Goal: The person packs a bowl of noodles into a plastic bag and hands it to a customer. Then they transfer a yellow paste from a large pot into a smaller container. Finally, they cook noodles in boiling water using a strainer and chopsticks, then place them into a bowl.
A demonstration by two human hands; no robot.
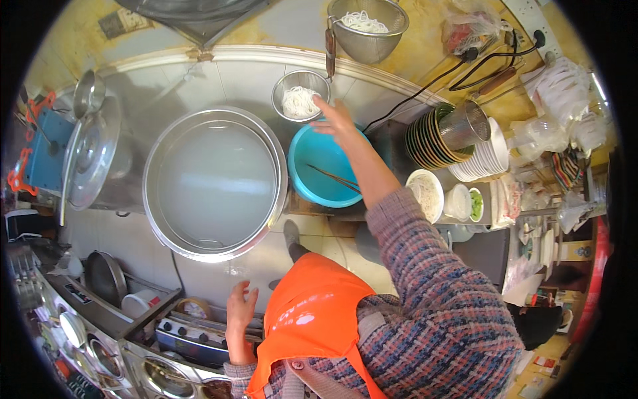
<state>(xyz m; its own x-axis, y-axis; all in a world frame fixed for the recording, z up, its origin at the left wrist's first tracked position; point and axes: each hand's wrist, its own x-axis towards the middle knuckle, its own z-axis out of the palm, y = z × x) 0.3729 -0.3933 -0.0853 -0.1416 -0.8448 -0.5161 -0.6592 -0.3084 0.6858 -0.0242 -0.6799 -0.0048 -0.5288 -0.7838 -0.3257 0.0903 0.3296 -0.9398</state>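
My right hand (336, 119) reaches out over the rim of a turquoise plastic basin (299, 164), fingers spread. Its fingertips overlap the edge of a small metal mesh strainer (280, 93) that holds white noodles (298, 103); whether they touch it I cannot tell. A pair of chopsticks (335, 178) leans inside the basin. To the left stands a large round metal pot (152, 199) filled with cloudy liquid. My left hand (240, 309) hangs low beside my orange apron (319, 304), holding nothing, its fingers apart and slightly curled.
Another mesh strainer with noodles (370, 45) hangs on the wall. At right are stacked dark-rimmed bowls (426, 137), white bowls (483, 159), a bowl of pale shreds (426, 192) and chopped greens (476, 204). A metal lid (94, 154) leans at left; a stove (192, 341) sits lower left.
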